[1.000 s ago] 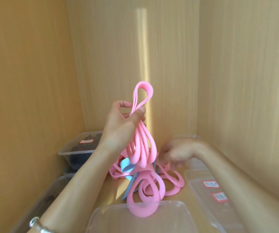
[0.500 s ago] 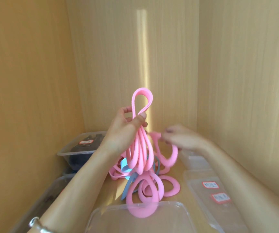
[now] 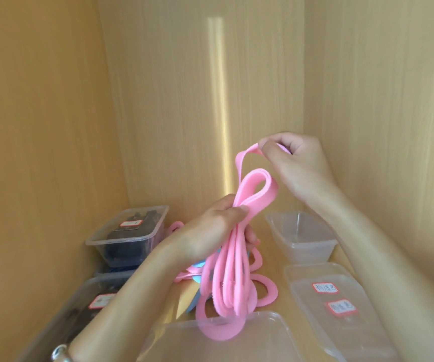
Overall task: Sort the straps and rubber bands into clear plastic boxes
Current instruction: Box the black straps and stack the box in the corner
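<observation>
Gripping a bundle of flat, matte pink bands (image 3: 234,270) just left of the open clear plastic box (image 3: 311,248), the left hand (image 3: 210,231) curls its fingers (image 3: 251,237) round them. Above that box, the right hand (image 3: 299,163) pinches one band's floppy loop (image 3: 242,159).

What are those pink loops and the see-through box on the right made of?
Pink bands: probably soft rubber or stretchy foam, matte; they bend and droop in limp loops. Open box: thin plastic, clear but slightly cloudy, glossy; its far wall shows through the near one.
</observation>
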The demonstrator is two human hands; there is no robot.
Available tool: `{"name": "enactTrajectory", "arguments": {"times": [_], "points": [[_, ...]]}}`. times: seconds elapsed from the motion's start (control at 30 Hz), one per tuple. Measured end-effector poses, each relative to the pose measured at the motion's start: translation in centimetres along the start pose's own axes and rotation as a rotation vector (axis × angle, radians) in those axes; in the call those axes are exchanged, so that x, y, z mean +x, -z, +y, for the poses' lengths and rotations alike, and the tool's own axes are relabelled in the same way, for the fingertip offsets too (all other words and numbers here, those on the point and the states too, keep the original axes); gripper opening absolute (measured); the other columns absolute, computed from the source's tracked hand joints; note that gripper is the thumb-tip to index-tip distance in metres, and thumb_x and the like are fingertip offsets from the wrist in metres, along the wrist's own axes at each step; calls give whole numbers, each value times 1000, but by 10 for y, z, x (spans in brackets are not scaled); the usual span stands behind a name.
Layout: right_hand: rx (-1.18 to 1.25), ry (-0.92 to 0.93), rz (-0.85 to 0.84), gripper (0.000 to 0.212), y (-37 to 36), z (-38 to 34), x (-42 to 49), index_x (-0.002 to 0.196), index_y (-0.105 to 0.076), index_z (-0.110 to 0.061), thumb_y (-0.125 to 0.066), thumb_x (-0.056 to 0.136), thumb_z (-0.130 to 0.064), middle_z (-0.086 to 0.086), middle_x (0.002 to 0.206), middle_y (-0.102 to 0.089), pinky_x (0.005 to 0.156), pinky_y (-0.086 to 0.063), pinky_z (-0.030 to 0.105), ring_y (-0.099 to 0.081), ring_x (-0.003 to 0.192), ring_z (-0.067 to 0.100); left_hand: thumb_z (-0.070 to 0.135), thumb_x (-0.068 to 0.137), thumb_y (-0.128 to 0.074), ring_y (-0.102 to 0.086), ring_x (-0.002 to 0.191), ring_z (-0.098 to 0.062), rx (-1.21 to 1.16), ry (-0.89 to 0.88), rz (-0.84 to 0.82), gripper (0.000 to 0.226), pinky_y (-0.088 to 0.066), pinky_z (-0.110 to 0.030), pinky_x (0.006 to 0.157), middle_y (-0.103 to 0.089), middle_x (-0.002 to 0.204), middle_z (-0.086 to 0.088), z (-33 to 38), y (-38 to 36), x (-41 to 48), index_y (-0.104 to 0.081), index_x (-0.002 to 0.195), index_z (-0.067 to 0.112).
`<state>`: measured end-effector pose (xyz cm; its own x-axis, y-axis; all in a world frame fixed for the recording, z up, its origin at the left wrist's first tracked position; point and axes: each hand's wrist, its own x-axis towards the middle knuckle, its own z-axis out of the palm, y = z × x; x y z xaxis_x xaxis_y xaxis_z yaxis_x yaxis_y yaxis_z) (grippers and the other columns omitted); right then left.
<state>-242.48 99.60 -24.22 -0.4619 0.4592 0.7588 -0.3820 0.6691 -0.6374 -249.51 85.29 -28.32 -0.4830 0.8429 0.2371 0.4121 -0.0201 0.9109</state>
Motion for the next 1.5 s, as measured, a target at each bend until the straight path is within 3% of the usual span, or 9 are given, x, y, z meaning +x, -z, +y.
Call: {"name": "enactTrajectory", "arguments": {"times": [0.17, 0.4, 0.53, 0.7, 0.9, 1.0, 1.07, 1.3, 1.5], "points": [[58, 61, 67, 16, 1, -2, 2, 82, -67, -33, -63, 91, -20, -14, 66, -61, 54, -37, 10, -49, 54, -4, 14, 103, -34, -61, 62, -27, -107, 23, 20, 20, -51, -31, 55, -63, 74, -20, 1, 2, -2, -42, 116, 2], [-64, -66, -207, 17, -4, 10, 2, 82, -69, -29, -58, 95, -26, -17, 52, -59, 49, -39, 16, -47, 41, 0, 25, 97, -51, -69, 77, -31, -36, -12, 213, 27, -51, -55, 83, -73, 87, -15, 1, 9, -1, -47, 112, 4], [-26, -129, -215, 24, -1, 11, 3, 84, -70, -23, -53, 97, -33, -24, 54, -58, 60, -38, 20, -49, 48, -4, 27, 97, -52, -70, 90, -34, 17, 7, 284, 26, -51, -55, 90, -72, 97, -16, -2, 16, 2, -55, 114, 7], [-56, -107, -275, 6, -3, 14, 1, 87, -67, -36, -62, 91, -37, -23, 81, -64, 80, -42, 23, -55, 70, -7, 33, 99, -48, -67, 98, -26, 217, 2, 300, 23, -49, -51, 94, -69, 107, -10, -5, 18, 3, -61, 107, 17], [-108, -83, -566, 66, -7, 8, -7, 119, -62, -28, -65, 62, -61, -21, 103, -65, 78, -43, 8, -59, 91, -13, 22, 93, -53, -61, 67, -21, 446, -152, 372, 8, -50, -39, 71, -65, 73, 4, -4, 17, 5, -58, 87, 20], [-154, -28, -683, 42, -13, 12, -10, 112, -66, -28, -77, 74, -42, -15, 103, -68, 88, -47, 23, -63, 96, 0, 12, 88, -56, -54, 62, -16, 474, -169, 394, 12, -43, -33, 61, -63, 72, 4, -5, 18, 6, -58, 89, 24], [-166, 7, -650, 23, -15, 14, -9, 106, -68, -30, -74, 83, -30, -14, 102, -70, 90, -48, 27, -63, 97, 4, 16, 89, -59, -51, 60, -11, 450, -160, 379, 10, -39, -28, 58, -61, 74, 6, -6, 19, 6, -55, 90, 25], [-125, 63, -292, 21, -10, 20, 1, 111, -66, -28, -65, 91, -31, -19, 102, -65, 91, -46, 26, -60, 97, 1, 3, 81, -54, -50, 57, -1, 586, -97, 317, 38, -38, -20, 52, -56, 78, 14, -2, 22, 4, -48, 105, 32], [-24, 23, -102, 8, -5, 24, 6, 88, -64, -36, -64, 91, -29, -20, 81, -63, 77, -44, 28, -56, 71, -2, 28, 93, -51, -63, 67, -25, 644, -83, 574, 15, -49, -33, 59, -68, 77, -4, -4, 35, 3, -63, 90, 20]]}}
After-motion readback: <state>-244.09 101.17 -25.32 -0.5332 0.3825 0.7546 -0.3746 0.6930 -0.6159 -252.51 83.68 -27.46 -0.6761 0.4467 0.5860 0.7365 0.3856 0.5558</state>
